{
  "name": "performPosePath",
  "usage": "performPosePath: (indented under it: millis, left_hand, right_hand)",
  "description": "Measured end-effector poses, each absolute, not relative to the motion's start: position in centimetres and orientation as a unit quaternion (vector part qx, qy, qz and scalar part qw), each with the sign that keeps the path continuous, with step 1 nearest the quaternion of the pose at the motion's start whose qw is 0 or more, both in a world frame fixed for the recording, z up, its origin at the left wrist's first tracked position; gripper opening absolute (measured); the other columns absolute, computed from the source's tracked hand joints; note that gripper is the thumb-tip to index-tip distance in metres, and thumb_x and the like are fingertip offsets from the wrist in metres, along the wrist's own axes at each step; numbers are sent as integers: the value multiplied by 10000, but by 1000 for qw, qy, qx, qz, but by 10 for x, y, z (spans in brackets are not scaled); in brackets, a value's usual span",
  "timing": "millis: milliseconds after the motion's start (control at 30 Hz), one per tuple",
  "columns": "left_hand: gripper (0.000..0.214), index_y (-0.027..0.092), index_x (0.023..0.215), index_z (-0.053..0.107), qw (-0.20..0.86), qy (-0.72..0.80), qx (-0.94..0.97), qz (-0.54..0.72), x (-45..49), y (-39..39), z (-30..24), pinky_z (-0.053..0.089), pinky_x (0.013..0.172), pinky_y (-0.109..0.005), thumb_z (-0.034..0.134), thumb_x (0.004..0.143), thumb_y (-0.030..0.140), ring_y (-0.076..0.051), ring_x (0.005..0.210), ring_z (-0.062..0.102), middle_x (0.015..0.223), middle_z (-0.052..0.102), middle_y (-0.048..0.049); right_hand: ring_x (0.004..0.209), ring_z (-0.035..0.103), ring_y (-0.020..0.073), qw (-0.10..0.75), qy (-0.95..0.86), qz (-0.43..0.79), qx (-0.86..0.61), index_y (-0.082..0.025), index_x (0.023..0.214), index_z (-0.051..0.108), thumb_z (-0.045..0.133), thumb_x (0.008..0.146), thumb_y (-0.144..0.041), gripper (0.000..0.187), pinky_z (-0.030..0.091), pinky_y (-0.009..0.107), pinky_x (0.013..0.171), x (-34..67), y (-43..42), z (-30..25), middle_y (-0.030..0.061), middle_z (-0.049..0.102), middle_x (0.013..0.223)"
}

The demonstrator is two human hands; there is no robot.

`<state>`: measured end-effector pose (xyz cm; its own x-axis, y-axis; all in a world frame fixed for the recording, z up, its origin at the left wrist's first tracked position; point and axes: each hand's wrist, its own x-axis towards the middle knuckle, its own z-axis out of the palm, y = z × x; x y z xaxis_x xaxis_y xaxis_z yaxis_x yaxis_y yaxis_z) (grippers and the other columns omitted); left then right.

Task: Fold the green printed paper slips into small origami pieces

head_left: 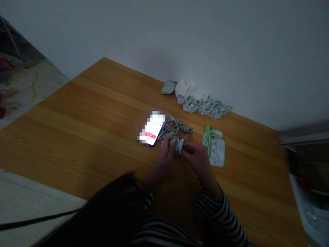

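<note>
Between both hands is a small folded piece of printed paper [179,145], white and grey with green patches. My left hand [167,152] pinches its left side, fingers closed. From the right, my right hand [197,157] has its fingertips closed on the paper's other edge. Just beyond the hands lie several folded printed paper pieces [186,129] in a loose pile. A phone [153,128] with a lit, partly blurred screen rests left of that pile, touching or nearly touching it. Flat printed green-and-white sheets [217,151] lie right of my right hand.
Along the wall [164,34], at the back of the wooden table [102,99], is a row of folded printed pieces [203,106]. White crumpled paper [183,88] and another printed piece [168,87] sit at its left. A white surface with objects [312,216] stands beyond the right edge.
</note>
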<state>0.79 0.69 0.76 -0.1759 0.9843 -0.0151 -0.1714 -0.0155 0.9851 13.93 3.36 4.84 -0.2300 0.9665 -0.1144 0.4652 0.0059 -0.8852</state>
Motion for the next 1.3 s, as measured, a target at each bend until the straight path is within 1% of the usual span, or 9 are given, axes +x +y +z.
performPosePath:
  millis: [367, 467, 533, 600, 667, 833, 933, 1033, 1300]
  left_hand:
    - [272, 202, 1000, 582, 521, 480, 480, 517, 9, 3, 5, 462, 785, -329, 498, 955, 457, -202, 844, 581, 892, 613, -42]
    - [298, 206, 988, 618, 542, 488, 429, 533, 8, 5, 4, 484, 770, -300, 515, 944, 482, -184, 845, 584, 890, 623, -34]
    - [323, 203, 995, 631, 557, 488, 371, 561, 5, 8, 5, 505, 741, -280, 530, 931, 503, -172, 836, 597, 894, 637, -31]
    - [339, 201, 1018, 619, 579, 465, 310, 594, 1, 13, 7, 532, 706, -278, 535, 925, 517, -163, 796, 628, 883, 659, -28]
    - [345, 195, 1005, 600, 591, 439, 259, 625, -4, 17, 9, 562, 679, -291, 533, 924, 524, -157, 735, 658, 848, 680, -25]
    - [352, 189, 1000, 586, 576, 417, 210, 671, -12, 22, 12, 595, 645, -292, 560, 909, 528, -143, 646, 684, 788, 704, -16]
    - [350, 191, 1022, 578, 573, 412, 215, 675, -12, 22, 12, 600, 636, -290, 550, 918, 524, -145, 652, 692, 794, 710, -20]
    - [345, 194, 1029, 573, 572, 412, 219, 674, -12, 22, 12, 600, 623, -280, 536, 927, 521, -143, 654, 692, 796, 711, -21]
    - [341, 189, 995, 571, 564, 422, 232, 671, -9, 22, 11, 592, 627, -262, 529, 931, 521, -133, 661, 679, 795, 705, -22]
  right_hand:
    - [589, 584, 131, 225, -706, 402, -538, -139, 778, 704, 597, 803, -116, 113, 407, 219, 565, 135, 24, 45, 1, 680, 666]
    - [616, 623, 143, 220, -706, 474, -478, -152, 838, 722, 600, 855, -199, 132, 440, 220, 564, 147, 29, 47, 5, 695, 689]
    - [692, 675, 159, 216, -701, 528, -428, -182, 965, 738, 602, 883, -268, 181, 483, 229, 593, 160, 43, 52, 22, 741, 818]
    - [634, 664, 149, 235, -717, 461, -466, -200, 998, 745, 594, 899, -277, 197, 479, 236, 579, 171, 63, 57, 25, 754, 835]
    - [655, 662, 161, 230, -753, 327, -523, -203, 968, 760, 624, 887, -256, 168, 474, 254, 625, 174, 87, 58, 35, 758, 814]
    - [864, 663, 211, 10, -877, 189, -443, -211, 954, 759, 670, 855, -189, 135, 448, 290, 747, 161, 133, 46, 56, 751, 924]
    - [948, 638, 223, -53, -901, 156, -401, -221, 965, 750, 668, 845, -158, 159, 436, 292, 781, 154, 139, 41, 57, 726, 987]
    - [970, 633, 224, -69, -908, 152, -383, -237, 1018, 732, 663, 840, -139, 215, 432, 287, 778, 155, 131, 41, 50, 714, 1015]
    - [973, 628, 241, -48, -906, 121, -403, -192, 1012, 679, 627, 887, -154, 140, 419, 298, 736, 167, 87, 34, 84, 697, 1035]
